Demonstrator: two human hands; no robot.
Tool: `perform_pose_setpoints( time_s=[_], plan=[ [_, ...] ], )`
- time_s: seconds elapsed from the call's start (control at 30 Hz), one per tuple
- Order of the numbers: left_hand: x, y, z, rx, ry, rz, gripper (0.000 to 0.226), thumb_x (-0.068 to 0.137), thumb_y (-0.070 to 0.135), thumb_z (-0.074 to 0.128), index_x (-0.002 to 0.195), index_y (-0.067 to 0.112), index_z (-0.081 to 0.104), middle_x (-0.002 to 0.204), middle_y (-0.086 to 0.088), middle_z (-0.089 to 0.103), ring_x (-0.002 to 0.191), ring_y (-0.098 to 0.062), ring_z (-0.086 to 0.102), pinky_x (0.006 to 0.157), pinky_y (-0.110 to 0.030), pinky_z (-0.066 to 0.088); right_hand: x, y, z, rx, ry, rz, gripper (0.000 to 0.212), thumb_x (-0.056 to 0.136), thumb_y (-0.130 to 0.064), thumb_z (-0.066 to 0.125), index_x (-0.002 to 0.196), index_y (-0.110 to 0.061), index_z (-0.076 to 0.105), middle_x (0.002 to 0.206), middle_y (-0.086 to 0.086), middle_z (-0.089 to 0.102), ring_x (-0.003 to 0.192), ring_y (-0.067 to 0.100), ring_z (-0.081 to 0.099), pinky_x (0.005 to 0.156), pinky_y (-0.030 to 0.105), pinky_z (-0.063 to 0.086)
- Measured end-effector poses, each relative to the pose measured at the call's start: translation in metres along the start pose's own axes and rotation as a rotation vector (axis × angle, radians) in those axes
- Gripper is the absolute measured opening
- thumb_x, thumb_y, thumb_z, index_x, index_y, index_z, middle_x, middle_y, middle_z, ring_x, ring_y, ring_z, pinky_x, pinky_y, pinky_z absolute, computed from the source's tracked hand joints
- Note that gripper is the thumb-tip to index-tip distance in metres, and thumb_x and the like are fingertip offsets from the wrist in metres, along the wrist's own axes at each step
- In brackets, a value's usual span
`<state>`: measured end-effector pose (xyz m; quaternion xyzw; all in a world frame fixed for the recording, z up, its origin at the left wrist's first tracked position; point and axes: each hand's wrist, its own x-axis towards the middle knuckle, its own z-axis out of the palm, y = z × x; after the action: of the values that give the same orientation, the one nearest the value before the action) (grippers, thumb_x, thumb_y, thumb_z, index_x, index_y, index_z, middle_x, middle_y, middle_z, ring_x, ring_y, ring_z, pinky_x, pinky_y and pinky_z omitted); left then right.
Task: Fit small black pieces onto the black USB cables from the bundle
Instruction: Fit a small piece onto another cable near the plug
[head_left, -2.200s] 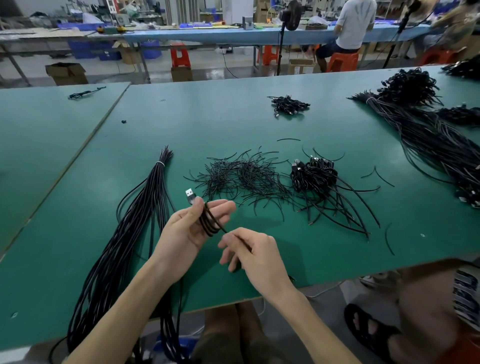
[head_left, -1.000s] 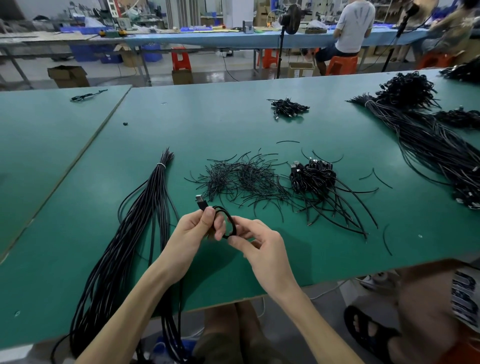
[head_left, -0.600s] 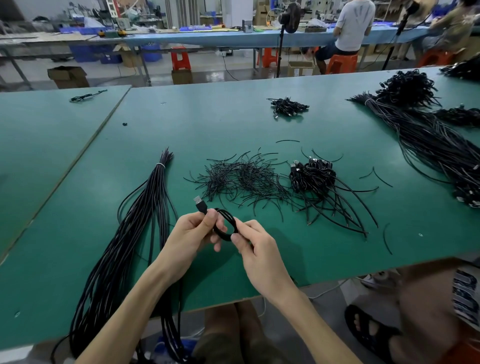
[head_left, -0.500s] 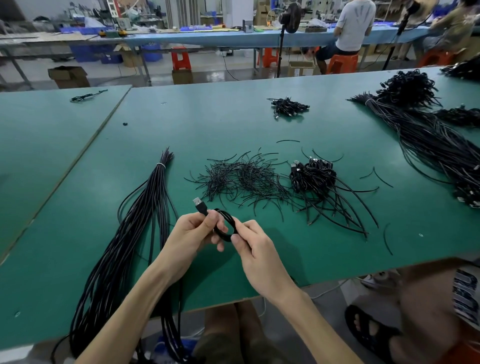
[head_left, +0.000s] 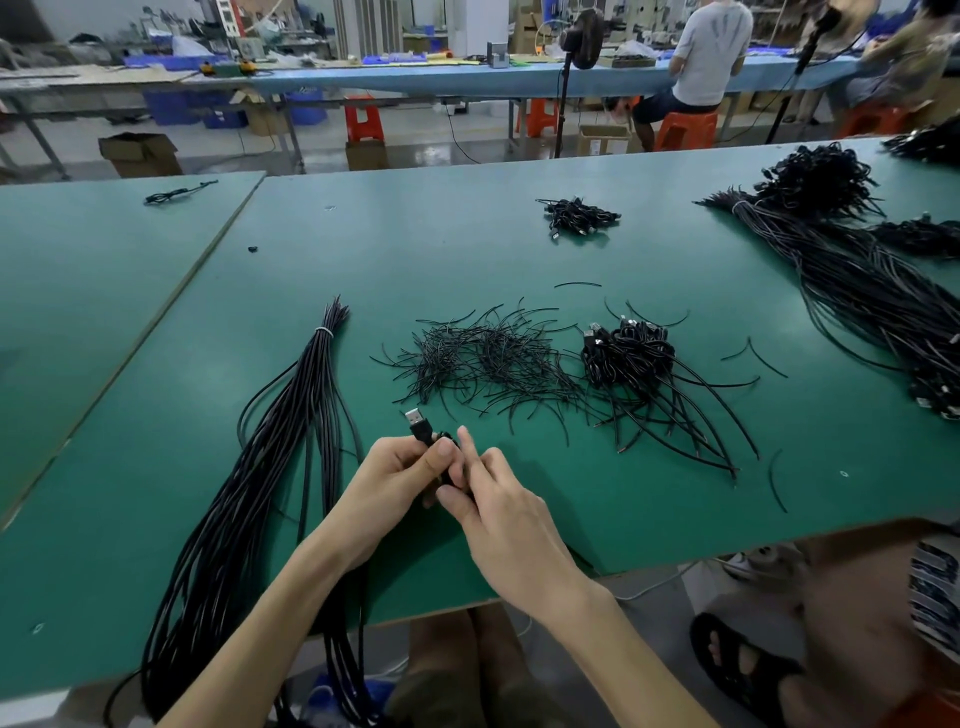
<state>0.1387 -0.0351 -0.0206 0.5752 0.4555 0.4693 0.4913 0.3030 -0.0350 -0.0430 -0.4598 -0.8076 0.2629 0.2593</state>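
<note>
The green surface (head_left: 467, 249) carries the long bundle (head_left: 270, 457) left of the hands, with the heap of small black pieces (head_left: 483, 358) just beyond them. The left hand (head_left: 387, 483) keeps its grip on the cable (head_left: 448, 470). The right hand (head_left: 498, 504) now pinches it too, squeezing the earlier open loop almost out of sight, probably for tying. The plug (head_left: 414, 417) pokes above the left thumb.

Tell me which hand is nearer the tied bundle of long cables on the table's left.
Left. The left hand sits just right of the bundle; the right hand is farther right, beyond the left hand. Both grip one coiled cable.
</note>
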Motion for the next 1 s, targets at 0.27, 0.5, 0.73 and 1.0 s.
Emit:
perform_pose_setpoints(
  time_s=[0.27,0.5,0.73,1.0],
  plan=[
    [0.002,-0.003,0.000,-0.028,0.020,-0.023,0.036,0.104,0.036,0.052,0.082,0.018,0.074,0.082,-0.004,0.068,0.076,-0.021,0.058,0.066,-0.026,0.048,-0.002,-0.005,-0.002,0.026,0.009,-0.008,0.062,0.110,-0.045,0.032,0.163,-0.015,0.019,0.114,-0.005,0.044,0.097,0.015,0.061,0.084,0.033,0.051],
    [0.003,-0.005,-0.001,-0.032,0.041,-0.041,0.031,0.101,0.035,0.055,0.078,0.021,0.072,0.076,-0.001,0.064,0.071,-0.017,0.060,0.067,-0.027,0.053,-0.002,-0.006,-0.001,0.059,0.066,-0.034,0.055,0.111,-0.040,0.032,0.160,-0.016,0.032,0.119,-0.006,0.053,0.103,0.010,0.061,0.089,0.030,0.052],
    [0.002,-0.007,-0.004,-0.025,0.036,0.015,0.035,0.095,0.046,0.064,0.081,0.015,0.073,0.078,-0.003,0.066,0.077,-0.018,0.063,0.076,-0.027,0.054,0.002,-0.001,-0.008,0.283,0.106,0.015,0.064,0.100,-0.048,0.054,0.157,-0.022,0.040,0.102,-0.021,0.049,0.101,-0.005,0.053,0.093,0.015,0.043],
    [0.004,-0.013,-0.006,-0.049,0.008,0.066,0.024,0.099,0.027,0.066,0.091,0.008,0.077,0.080,-0.017,0.072,0.075,-0.027,0.069,0.080,-0.032,0.058,0.003,-0.003,-0.005,0.301,0.176,-0.024,0.048,0.106,-0.021,0.055,0.153,-0.013,0.047,0.096,-0.016,0.051,0.092,-0.002,0.060,0.086,0.010,0.044]
  ],
)
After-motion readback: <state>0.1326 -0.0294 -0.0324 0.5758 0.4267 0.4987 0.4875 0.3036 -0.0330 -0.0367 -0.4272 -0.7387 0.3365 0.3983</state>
